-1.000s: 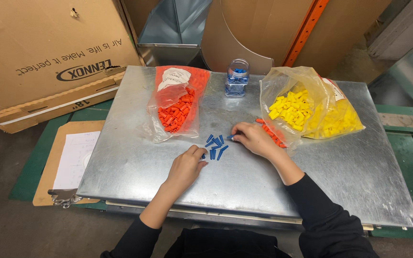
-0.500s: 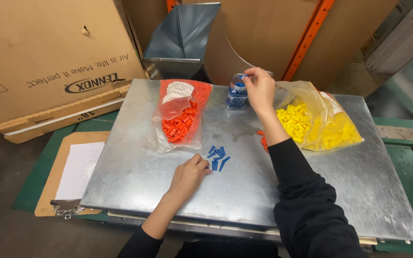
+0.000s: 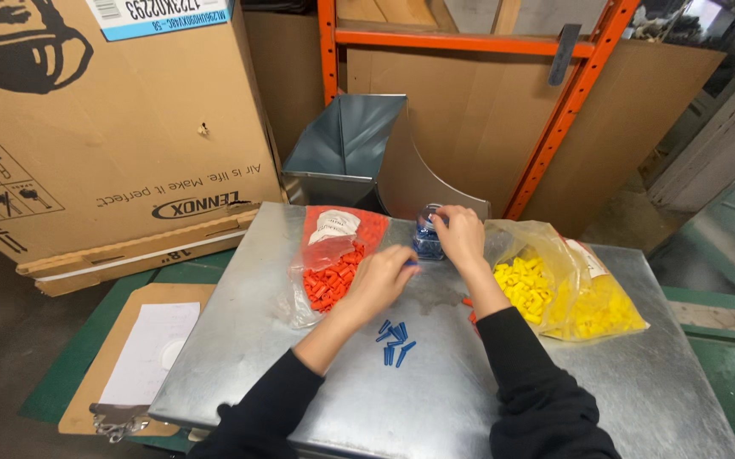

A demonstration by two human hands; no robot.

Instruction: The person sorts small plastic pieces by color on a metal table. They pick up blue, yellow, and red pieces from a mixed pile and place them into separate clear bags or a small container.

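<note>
Sleeves: two black sleeves reach up from the bottom edge over the metal table (image 3: 316,399).
Loose pieces: a small cluster of blue connectors (image 3: 395,341) lies on the bare sheet between the forearms, near the front, touched by neither hand.
Left hand (image 3: 382,276): hovers past the cluster, fingers curled together around a small blue piece at the fingertips; just beside the orange bag.
Orange bag (image 3: 333,263): clear bag of orange connectors, lying flat, left of the hands.
Right hand (image 3: 459,235): farther back, fingers wrapped over the top of the small clear bag of blue connectors (image 3: 426,242), which stands at the table's far middle.
Yellow bag (image 3: 554,289): clear bag of yellow connectors, right of the right wrist.
Clipboard (image 3: 134,357): with white paper, low left of the table.
Beyond: a sheet-metal duct (image 3: 342,149), a large cardboard box (image 3: 104,127) and orange racking (image 3: 469,42).
</note>
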